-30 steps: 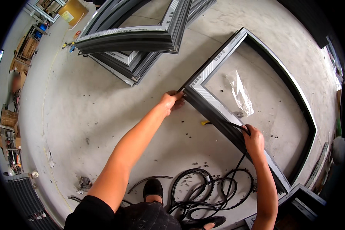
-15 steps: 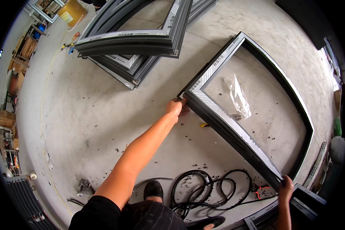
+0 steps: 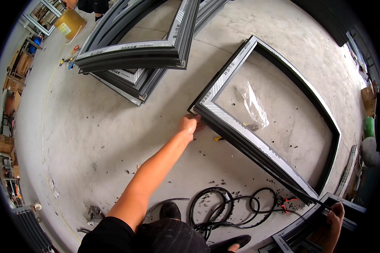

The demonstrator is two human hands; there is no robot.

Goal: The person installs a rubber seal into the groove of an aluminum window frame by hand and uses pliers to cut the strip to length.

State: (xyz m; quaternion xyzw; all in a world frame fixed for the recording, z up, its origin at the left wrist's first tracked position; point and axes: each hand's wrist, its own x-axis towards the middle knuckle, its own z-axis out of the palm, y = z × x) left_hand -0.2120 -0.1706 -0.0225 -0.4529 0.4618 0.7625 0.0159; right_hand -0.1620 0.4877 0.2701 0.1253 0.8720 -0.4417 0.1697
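Observation:
A dark grey window sash frame [image 3: 240,139] with pale film on its face is tilted across the floor on my right. My left hand [image 3: 190,125] grips its near left corner, fingers curled underneath. My right hand [image 3: 336,214] is closed just beyond the near right corner, on a black rubber strip [image 3: 324,205] stretched along the frame's near edge. More of this strip lies in loops, a coil [image 3: 191,211] in front of my feet. Pliers with red handles [image 3: 290,199] rest beside the coil. Through the frame a clear plastic bag [image 3: 255,107] shows on the floor.
Stacked sash frames [image 3: 131,59] stand at the far left. More frames [image 3: 283,236] lie at the lower right. A yellow-handled tool [image 3: 218,138] lies partly beneath my frame. Another person's legs [image 3: 95,6] and a yellow bucket [image 3: 69,24] are at the back left. Small dark scraps dot the floor.
My right hand has come off the frame's corner and moved down and right, pulling out the black strip. The left hand keeps its grip. The other person has come further into view.

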